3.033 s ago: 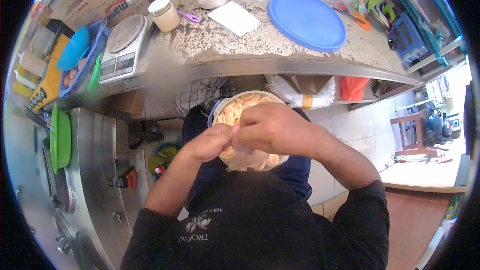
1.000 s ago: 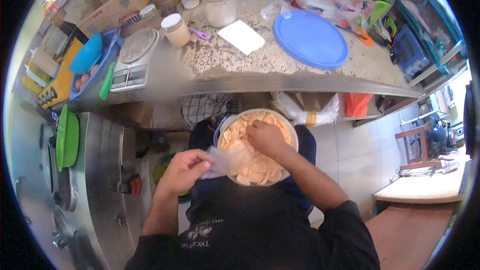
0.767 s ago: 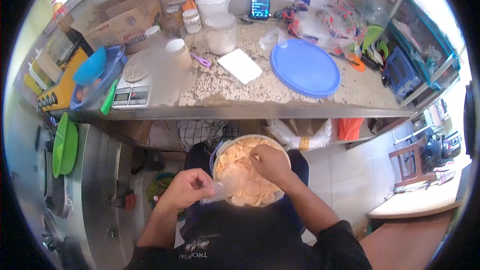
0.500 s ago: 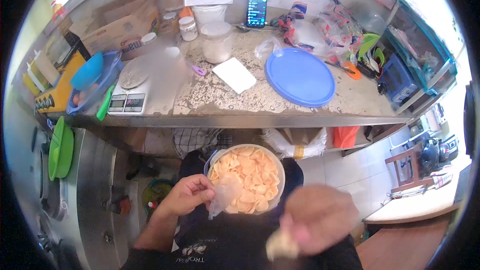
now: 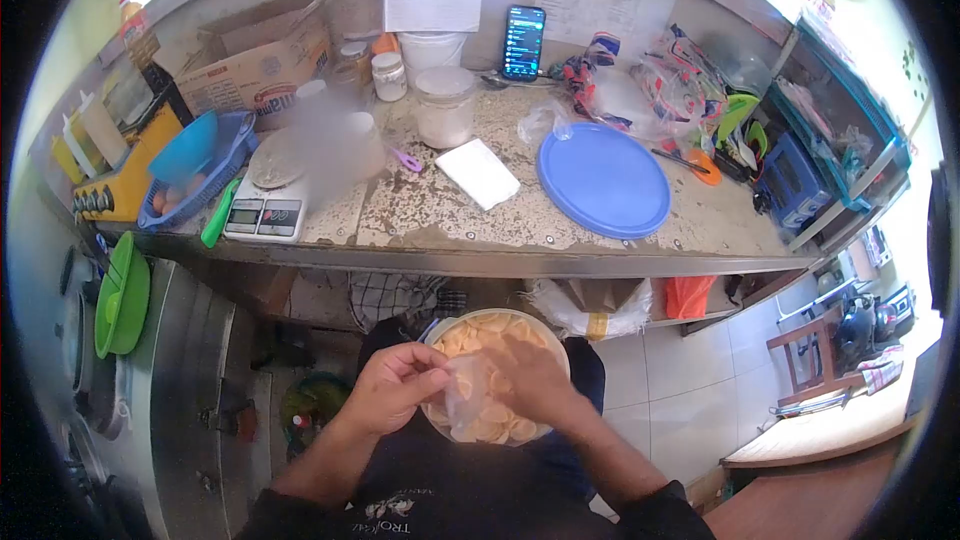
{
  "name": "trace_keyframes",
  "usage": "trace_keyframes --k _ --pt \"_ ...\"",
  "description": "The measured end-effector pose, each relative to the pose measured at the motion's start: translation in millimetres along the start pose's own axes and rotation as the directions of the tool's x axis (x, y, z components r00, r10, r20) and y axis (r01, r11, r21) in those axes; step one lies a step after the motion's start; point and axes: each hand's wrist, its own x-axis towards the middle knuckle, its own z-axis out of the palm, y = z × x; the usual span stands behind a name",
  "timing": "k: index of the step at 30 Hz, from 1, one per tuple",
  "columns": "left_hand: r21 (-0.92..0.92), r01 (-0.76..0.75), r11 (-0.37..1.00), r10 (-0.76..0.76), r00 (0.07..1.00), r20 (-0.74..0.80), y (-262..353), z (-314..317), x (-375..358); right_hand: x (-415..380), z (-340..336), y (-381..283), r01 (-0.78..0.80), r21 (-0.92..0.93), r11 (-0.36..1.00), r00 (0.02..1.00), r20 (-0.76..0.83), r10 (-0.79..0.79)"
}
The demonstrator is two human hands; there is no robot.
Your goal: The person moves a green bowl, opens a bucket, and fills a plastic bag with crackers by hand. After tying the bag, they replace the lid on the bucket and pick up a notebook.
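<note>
A round tub point(image 5: 551, 330) full of pale orange crackers point(image 5: 495, 428) rests in my lap between my legs. Pinched between the thumb and fingers of my left hand point(image 5: 402, 386) is a small clear plastic bag point(image 5: 464, 388), which hangs over the tub's left side. My right hand point(image 5: 535, 380) reaches over the crackers from the right, its fingers down among them. Motion smears those fingers, so I cannot make out whether they grip any crackers.
On the counter are a blue lid point(image 5: 604, 180), a folded white cloth point(image 5: 478, 174), a kitchen scale point(image 5: 265, 217), a lidded jar point(image 5: 444, 110) and a propped phone point(image 5: 523, 43). A blue basket point(image 5: 205, 175) with eggs stands left. The counter's front edge point(image 5: 480, 265) runs beyond the tub.
My right hand has moved from the lower right, where it held something pale and blurred, up and left into the tub. My left hand keeps hold of the plastic bag.
</note>
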Motion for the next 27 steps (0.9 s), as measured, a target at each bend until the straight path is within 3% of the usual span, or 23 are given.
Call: trace_keyframes --k 1,5,7,14,16,21,23,24,26,27 --pt "-0.003 0.018 1.000 -0.018 1.000 0.012 4 6 3 -5 15 2 0.045 -0.205 0.978 0.996 0.081 -0.029" --pt "-0.045 -0.028 0.999 0.030 0.998 0.055 8 18 16 -11 44 4 0.018 -0.209 0.978 0.997 0.074 -0.003" --pt "-0.042 -0.074 0.996 0.076 0.996 0.052 5 17 22 -9 46 9 -0.110 -0.080 0.991 0.954 0.273 0.127" --pt "-0.129 -0.044 0.991 0.048 0.998 0.032 -4 18 24 -17 33 20 -0.108 -0.155 0.982 0.944 0.295 0.151" --pt "-0.118 -0.040 0.992 0.043 0.999 0.019 -8 14 25 -20 33 26 -0.184 -0.019 0.983 0.953 0.240 0.183" --pt "-0.035 0.028 0.999 -0.029 0.999 -0.042 -9 14 28 -27 -13 19 -0.380 -0.003 0.925 0.917 0.127 0.378" --pt "-0.064 0.020 0.998 -0.021 1.000 -0.016 -4 19 29 -29 -36 20 -0.362 0.159 0.918 0.928 -0.029 0.371" --pt "-0.095 0.000 0.995 0.003 1.000 0.030 -8 15 30 -25 -48 15 -0.365 0.161 0.917 0.928 -0.021 0.373" --pt "-0.099 0.002 0.995 0.001 0.999 0.036 -9 17 34 -21 -72 1 -0.282 0.233 0.931 0.901 -0.268 0.340" --pt "-0.102 0.010 0.995 -0.005 0.999 0.046 -11 18 33 -22 -77 -4 -0.291 0.236 0.927 0.899 -0.262 0.349"
